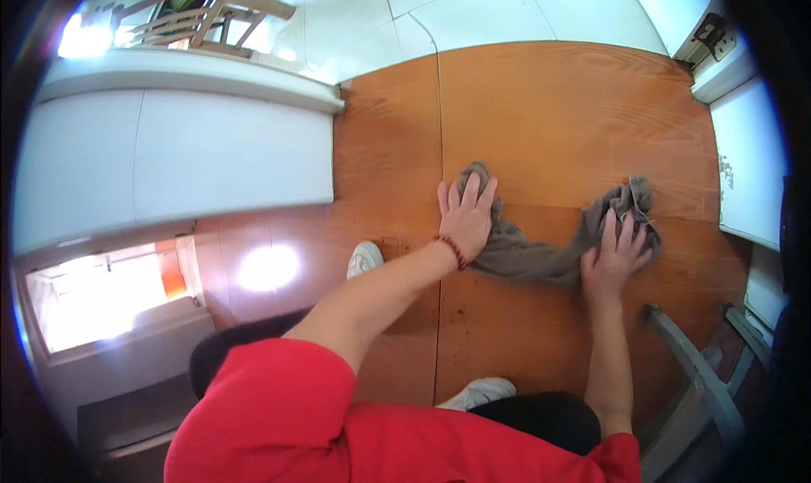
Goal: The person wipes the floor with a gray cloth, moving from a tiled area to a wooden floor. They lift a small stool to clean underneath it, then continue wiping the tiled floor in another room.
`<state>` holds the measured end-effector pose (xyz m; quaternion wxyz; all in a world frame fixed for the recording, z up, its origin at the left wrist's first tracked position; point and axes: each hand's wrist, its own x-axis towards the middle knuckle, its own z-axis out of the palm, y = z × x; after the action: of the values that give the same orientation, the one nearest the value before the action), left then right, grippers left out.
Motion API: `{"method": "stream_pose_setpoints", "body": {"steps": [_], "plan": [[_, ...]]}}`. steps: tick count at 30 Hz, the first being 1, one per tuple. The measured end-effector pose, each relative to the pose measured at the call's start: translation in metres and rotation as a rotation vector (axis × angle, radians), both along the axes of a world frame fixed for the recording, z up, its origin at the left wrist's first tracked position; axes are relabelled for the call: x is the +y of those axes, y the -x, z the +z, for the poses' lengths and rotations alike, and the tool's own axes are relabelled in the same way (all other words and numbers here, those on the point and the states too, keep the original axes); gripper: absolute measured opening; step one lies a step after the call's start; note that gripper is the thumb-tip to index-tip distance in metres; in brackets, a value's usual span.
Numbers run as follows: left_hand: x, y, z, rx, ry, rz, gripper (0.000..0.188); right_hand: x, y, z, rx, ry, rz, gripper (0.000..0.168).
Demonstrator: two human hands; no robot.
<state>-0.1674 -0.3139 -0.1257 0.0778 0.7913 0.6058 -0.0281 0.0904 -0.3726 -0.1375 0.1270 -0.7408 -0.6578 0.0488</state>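
A grey-brown cloth (538, 260) lies bunched in a curved strip on the orange-brown wood-look floor (526, 115). My left hand (467, 220), with a red bead bracelet at the wrist, presses on the cloth's left end, fingers spread and pointing away from me. On the cloth's thicker, folded right end rests my right hand (614, 255), its fingers spread over the folds. Both palms face down. Between my hands the cloth sags towards me. Whether the fingers grip the fabric cannot be told.
White panels (234, 147) stand at the left, a white wall (751, 160) at the right. A grey-green metal frame (697, 369) is at lower right. Pale tiles (469, 20) adjoin the far floor edge; a wooden chair (209, 14) is at upper left. White shoes (481, 394) are near me.
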Motion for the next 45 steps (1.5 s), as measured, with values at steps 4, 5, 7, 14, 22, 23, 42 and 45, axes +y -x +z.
{"method": "stream_pose_setpoints", "body": {"steps": [4,5,7,14,22,23,42,45], "plan": [[0.004,-0.004,0.001,0.021,0.058,0.020,0.057,0.000,-0.002,-0.002,-0.006,0.027,0.029,0.072],[0.004,-0.003,0.002,0.024,0.069,0.013,0.057,-0.001,-0.002,-0.001,-0.010,0.034,0.030,0.072],[0.006,-0.004,0.004,0.043,0.066,-0.013,0.059,0.000,-0.003,0.005,0.009,0.114,0.042,0.072],[0.005,0.008,-0.007,-0.144,-0.162,-0.161,0.058,0.006,-0.011,0.013,0.034,0.319,0.061,0.076],[-0.011,0.084,0.013,-0.308,-0.111,-0.413,0.050,0.012,0.075,0.025,0.073,0.368,0.170,0.070],[-0.020,0.104,0.016,-0.273,-0.155,-0.453,0.048,0.011,0.107,0.028,0.069,0.371,0.206,0.067],[0.064,0.080,0.038,-0.644,0.162,-0.667,0.043,-0.047,0.065,0.077,0.199,-0.006,-0.051,0.056],[0.037,0.012,0.045,-0.368,0.431,-0.530,0.044,-0.102,0.009,0.004,-0.198,0.330,-0.401,0.066]]}}
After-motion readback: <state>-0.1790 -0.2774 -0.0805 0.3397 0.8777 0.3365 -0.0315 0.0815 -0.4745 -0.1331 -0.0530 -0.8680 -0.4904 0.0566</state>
